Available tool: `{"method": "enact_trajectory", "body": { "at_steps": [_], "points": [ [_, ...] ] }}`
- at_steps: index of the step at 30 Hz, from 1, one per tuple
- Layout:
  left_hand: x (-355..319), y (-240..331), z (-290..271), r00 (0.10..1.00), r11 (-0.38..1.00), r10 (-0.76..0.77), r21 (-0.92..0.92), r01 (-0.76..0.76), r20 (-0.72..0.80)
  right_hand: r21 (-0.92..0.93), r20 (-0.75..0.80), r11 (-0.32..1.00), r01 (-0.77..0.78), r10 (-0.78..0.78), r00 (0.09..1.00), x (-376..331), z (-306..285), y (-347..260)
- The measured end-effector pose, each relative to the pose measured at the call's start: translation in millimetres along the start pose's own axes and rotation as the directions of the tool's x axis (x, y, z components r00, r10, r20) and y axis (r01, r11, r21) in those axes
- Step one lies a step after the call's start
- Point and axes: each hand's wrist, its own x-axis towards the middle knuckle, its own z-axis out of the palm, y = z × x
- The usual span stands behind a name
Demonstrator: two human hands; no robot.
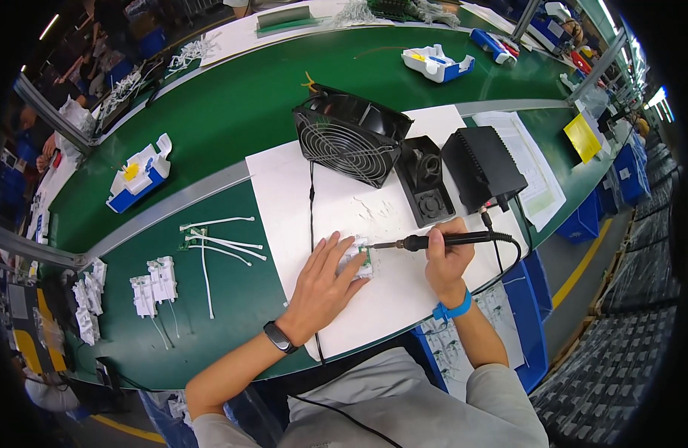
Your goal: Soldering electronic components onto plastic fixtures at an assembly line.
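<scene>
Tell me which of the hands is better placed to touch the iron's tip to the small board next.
Right. The right hand grips the soldering iron, whose tip already points at the small circuit board. The left hand lies flat on the white sheet, fingers pinning the board, so it likely serves best steadying.

On the surface (pixel 232 112) a paper sheet (pixel 404 291) carries a small circuit board (pixel 361 259), with a fan (pixel 351 134), iron stand (pixel 426 183) and soldering station (pixel 482 168) behind it, and loose cables (pixel 221 243) lying left.
</scene>
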Motion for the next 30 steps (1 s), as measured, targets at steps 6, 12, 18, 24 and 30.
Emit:
{"method": "enact_trajectory", "body": {
  "at_steps": [6, 12, 18, 24, 30],
  "points": [
    [-0.3, -0.5, 0.0, 1.000, 1.000, -0.018, 0.003, 0.018, 0.011, -0.016, 0.002, 0.999, 0.032, -0.032, 0.999, 1.3, -0.6, -3.0],
    [1.3, -3.6, -0.4, 1.000, 1.000, 0.003, 0.010, -0.003, 0.011, -0.050, -0.007, 0.990, 0.132, -0.133, 0.991, 0.1, -2.1, 1.2],
    [7.2, -12.0, -11.8, 0.999, 0.999, 0.015, -0.038, -0.014, 0.050, 0.017, 0.079, 0.993, 0.114, -0.115, 0.990, -2.8, -6.7, 5.1],
    [7.6, -10.6, -10.1, 0.998, 0.999, -0.009, -0.042, 0.011, 0.056, 0.066, 0.175, 0.992, 0.104, -0.115, 0.978, -1.0, -5.6, -0.8],
    [8.7, -8.7, -9.3, 0.999, 0.999, -0.011, -0.041, 0.013, 0.045, 0.152, 0.151, 0.984, 0.089, -0.112, 0.982, -0.2, -3.6, -1.4]
  ]
}}
